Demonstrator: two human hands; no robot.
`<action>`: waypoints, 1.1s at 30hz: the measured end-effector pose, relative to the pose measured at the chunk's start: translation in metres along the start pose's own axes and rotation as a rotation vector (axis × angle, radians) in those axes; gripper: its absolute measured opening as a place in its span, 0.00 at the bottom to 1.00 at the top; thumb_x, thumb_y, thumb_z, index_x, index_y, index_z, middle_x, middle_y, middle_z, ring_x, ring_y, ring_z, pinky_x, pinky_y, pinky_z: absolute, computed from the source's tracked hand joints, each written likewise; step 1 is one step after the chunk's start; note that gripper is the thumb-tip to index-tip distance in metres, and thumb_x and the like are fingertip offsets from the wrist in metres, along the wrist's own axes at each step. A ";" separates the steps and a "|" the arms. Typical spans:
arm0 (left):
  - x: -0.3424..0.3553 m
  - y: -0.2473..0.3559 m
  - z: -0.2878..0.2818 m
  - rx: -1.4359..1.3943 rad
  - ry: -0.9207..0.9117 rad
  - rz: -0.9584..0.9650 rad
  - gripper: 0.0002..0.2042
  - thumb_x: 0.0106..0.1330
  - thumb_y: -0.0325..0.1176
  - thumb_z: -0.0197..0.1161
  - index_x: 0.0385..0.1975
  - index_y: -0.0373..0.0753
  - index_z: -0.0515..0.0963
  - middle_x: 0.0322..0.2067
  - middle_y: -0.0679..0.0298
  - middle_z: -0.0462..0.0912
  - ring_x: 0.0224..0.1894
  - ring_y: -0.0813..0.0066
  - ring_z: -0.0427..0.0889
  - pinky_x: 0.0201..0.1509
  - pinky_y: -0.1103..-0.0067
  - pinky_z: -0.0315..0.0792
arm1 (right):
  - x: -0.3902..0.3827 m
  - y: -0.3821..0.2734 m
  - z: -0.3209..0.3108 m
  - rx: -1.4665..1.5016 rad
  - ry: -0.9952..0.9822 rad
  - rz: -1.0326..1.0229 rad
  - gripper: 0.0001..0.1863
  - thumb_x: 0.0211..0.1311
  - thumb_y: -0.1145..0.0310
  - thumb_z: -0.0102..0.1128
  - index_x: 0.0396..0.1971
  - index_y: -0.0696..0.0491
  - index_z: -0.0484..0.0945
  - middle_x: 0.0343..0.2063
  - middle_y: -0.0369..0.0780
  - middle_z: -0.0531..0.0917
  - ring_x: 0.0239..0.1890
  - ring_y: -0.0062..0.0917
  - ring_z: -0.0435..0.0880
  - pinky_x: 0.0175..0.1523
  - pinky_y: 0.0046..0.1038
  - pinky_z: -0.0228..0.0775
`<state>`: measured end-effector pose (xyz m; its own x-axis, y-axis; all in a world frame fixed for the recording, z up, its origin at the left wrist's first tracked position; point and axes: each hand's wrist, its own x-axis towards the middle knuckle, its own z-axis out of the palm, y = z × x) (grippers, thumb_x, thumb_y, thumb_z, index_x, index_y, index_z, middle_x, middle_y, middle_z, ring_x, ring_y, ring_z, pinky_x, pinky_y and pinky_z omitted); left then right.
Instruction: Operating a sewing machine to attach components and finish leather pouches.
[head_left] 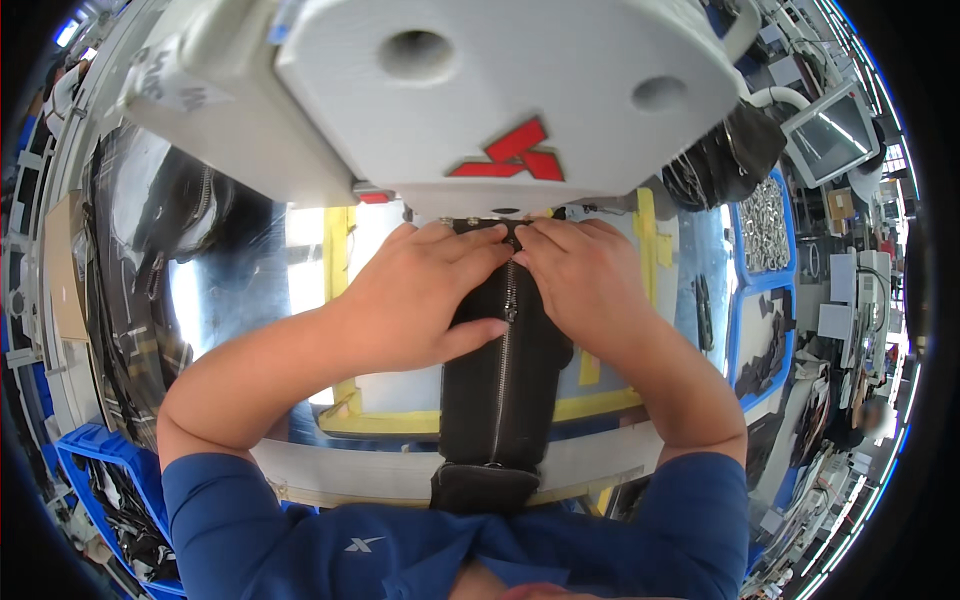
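Note:
A long black zippered bag piece (472, 392) lies lengthwise in front of me, its far end under the head of a large white sewing machine (560, 95). A silver zipper (501, 390) runs down its middle, with the slider about halfway along. My left hand (425, 280) rests on the piece, fingers stretched toward the far end and thumb apart beside the zipper. On the other side, my right hand (580, 270) has its fingers curled together against the piece, close to the left fingertips. The machine head hides the stitching spot. The near end folds over the table edge.
Yellow tape (385, 423) frames the work plate. Dark bag pieces (180, 210) lie at left under clear plastic. Blue bins with metal parts (763, 230) and black pieces (765, 335) stand at right. Another blue bin (110, 450) sits at lower left. Dark bags hang by the machine.

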<state>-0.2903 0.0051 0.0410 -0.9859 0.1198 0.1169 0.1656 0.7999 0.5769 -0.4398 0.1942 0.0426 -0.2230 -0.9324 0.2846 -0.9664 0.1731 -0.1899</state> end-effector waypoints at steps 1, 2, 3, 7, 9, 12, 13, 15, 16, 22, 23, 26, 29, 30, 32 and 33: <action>0.000 0.000 0.000 0.002 0.005 -0.003 0.33 0.61 0.48 0.76 0.63 0.36 0.80 0.66 0.51 0.81 0.53 0.52 0.83 0.63 0.64 0.72 | -0.001 0.000 0.000 0.006 0.016 0.003 0.09 0.61 0.72 0.61 0.40 0.57 0.83 0.35 0.39 0.84 0.39 0.32 0.87 0.45 0.35 0.76; 0.000 -0.001 0.002 -0.006 0.019 0.019 0.32 0.61 0.47 0.76 0.62 0.35 0.80 0.66 0.51 0.80 0.53 0.52 0.83 0.62 0.64 0.72 | -0.002 -0.001 0.000 0.013 0.031 0.008 0.09 0.62 0.72 0.62 0.40 0.56 0.83 0.35 0.39 0.84 0.38 0.32 0.87 0.45 0.35 0.76; 0.001 -0.001 0.004 -0.014 0.032 0.040 0.32 0.61 0.47 0.76 0.61 0.35 0.80 0.66 0.51 0.80 0.53 0.53 0.83 0.61 0.64 0.73 | -0.002 -0.001 0.001 0.014 0.031 0.004 0.09 0.62 0.72 0.62 0.40 0.56 0.83 0.35 0.39 0.84 0.38 0.32 0.87 0.45 0.35 0.76; 0.002 -0.005 -0.002 -0.011 0.111 0.049 0.25 0.63 0.45 0.74 0.54 0.35 0.82 0.51 0.55 0.87 0.48 0.53 0.85 0.53 0.62 0.75 | 0.009 -0.006 0.006 -0.015 -0.013 0.034 0.08 0.65 0.69 0.62 0.41 0.55 0.84 0.34 0.39 0.85 0.38 0.35 0.87 0.46 0.38 0.77; 0.000 -0.006 -0.013 0.015 0.068 -0.017 0.23 0.63 0.45 0.73 0.51 0.35 0.82 0.46 0.55 0.88 0.47 0.53 0.85 0.52 0.62 0.75 | 0.019 -0.011 0.008 -0.023 -0.004 0.034 0.08 0.66 0.69 0.62 0.40 0.55 0.85 0.34 0.39 0.86 0.38 0.35 0.88 0.47 0.38 0.78; -0.002 -0.008 -0.015 0.037 0.037 -0.091 0.21 0.64 0.46 0.72 0.47 0.35 0.83 0.41 0.55 0.88 0.47 0.53 0.86 0.51 0.62 0.75 | 0.027 -0.016 0.012 -0.051 -0.103 0.063 0.08 0.67 0.67 0.62 0.38 0.54 0.86 0.33 0.40 0.88 0.38 0.36 0.88 0.49 0.38 0.79; -0.001 -0.008 -0.014 0.029 0.048 -0.094 0.20 0.65 0.46 0.72 0.46 0.35 0.83 0.40 0.55 0.88 0.47 0.53 0.86 0.51 0.62 0.76 | 0.024 -0.016 0.013 -0.036 -0.098 0.076 0.08 0.67 0.67 0.62 0.37 0.54 0.87 0.33 0.40 0.88 0.38 0.36 0.89 0.49 0.38 0.79; 0.000 -0.008 -0.013 0.043 0.061 -0.073 0.20 0.65 0.46 0.72 0.46 0.34 0.83 0.39 0.55 0.88 0.47 0.53 0.86 0.51 0.62 0.76 | 0.023 -0.015 0.015 -0.016 -0.098 0.088 0.08 0.67 0.67 0.62 0.36 0.54 0.87 0.33 0.41 0.89 0.38 0.36 0.89 0.50 0.38 0.79; -0.001 -0.008 -0.012 0.057 0.075 -0.049 0.21 0.65 0.46 0.72 0.46 0.34 0.83 0.39 0.55 0.88 0.47 0.54 0.86 0.51 0.63 0.76 | 0.024 -0.015 0.016 -0.022 -0.058 0.083 0.08 0.67 0.67 0.61 0.36 0.53 0.87 0.31 0.40 0.89 0.36 0.36 0.89 0.49 0.39 0.79; 0.002 -0.005 -0.022 0.048 -0.037 -0.122 0.25 0.63 0.46 0.73 0.53 0.32 0.82 0.35 0.49 0.88 0.39 0.47 0.87 0.48 0.60 0.77 | 0.024 -0.014 0.010 -0.073 -0.156 0.099 0.07 0.66 0.68 0.61 0.35 0.51 0.87 0.27 0.38 0.88 0.31 0.34 0.89 0.39 0.38 0.78; 0.002 -0.005 -0.021 0.045 -0.039 -0.122 0.25 0.63 0.46 0.73 0.53 0.32 0.82 0.35 0.49 0.88 0.39 0.47 0.87 0.48 0.60 0.77 | 0.023 -0.014 0.011 -0.077 -0.177 0.105 0.07 0.65 0.68 0.61 0.35 0.51 0.86 0.27 0.38 0.88 0.30 0.34 0.89 0.36 0.38 0.78; 0.003 -0.007 -0.018 -0.002 -0.021 -0.099 0.26 0.63 0.46 0.73 0.54 0.32 0.82 0.35 0.48 0.87 0.38 0.46 0.87 0.45 0.61 0.79 | 0.019 -0.009 0.013 -0.045 -0.128 0.081 0.07 0.63 0.69 0.60 0.35 0.51 0.86 0.27 0.38 0.88 0.30 0.34 0.89 0.33 0.37 0.77; 0.002 -0.007 -0.014 -0.017 0.039 -0.068 0.27 0.63 0.47 0.73 0.54 0.31 0.82 0.34 0.48 0.87 0.38 0.46 0.87 0.44 0.62 0.80 | 0.018 -0.011 0.011 -0.042 -0.137 0.086 0.07 0.63 0.69 0.60 0.36 0.50 0.86 0.26 0.38 0.87 0.31 0.34 0.89 0.35 0.37 0.77; 0.002 -0.007 -0.017 -0.007 0.029 -0.085 0.27 0.63 0.47 0.73 0.54 0.31 0.82 0.34 0.49 0.87 0.39 0.46 0.87 0.44 0.62 0.81 | 0.019 -0.012 0.010 -0.042 -0.137 0.091 0.07 0.63 0.69 0.60 0.36 0.50 0.86 0.26 0.38 0.87 0.31 0.34 0.89 0.35 0.37 0.77; 0.002 -0.004 -0.021 0.004 0.013 -0.099 0.27 0.63 0.47 0.73 0.53 0.31 0.82 0.34 0.49 0.87 0.39 0.46 0.87 0.44 0.62 0.81 | 0.023 -0.016 0.011 -0.034 -0.096 0.069 0.07 0.62 0.69 0.60 0.36 0.51 0.85 0.27 0.38 0.88 0.32 0.34 0.90 0.37 0.37 0.79; 0.002 -0.002 -0.023 0.028 -0.017 -0.129 0.27 0.63 0.47 0.74 0.53 0.31 0.82 0.34 0.49 0.87 0.38 0.47 0.88 0.44 0.62 0.81 | 0.024 -0.018 0.013 -0.033 -0.096 0.074 0.07 0.62 0.69 0.60 0.36 0.51 0.85 0.27 0.38 0.88 0.32 0.34 0.90 0.37 0.37 0.79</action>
<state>-0.2919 -0.0097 0.0586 -0.9993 0.0247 0.0290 0.0368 0.8251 0.5638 -0.4263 0.1650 0.0403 -0.2824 -0.9424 0.1795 -0.9517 0.2518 -0.1755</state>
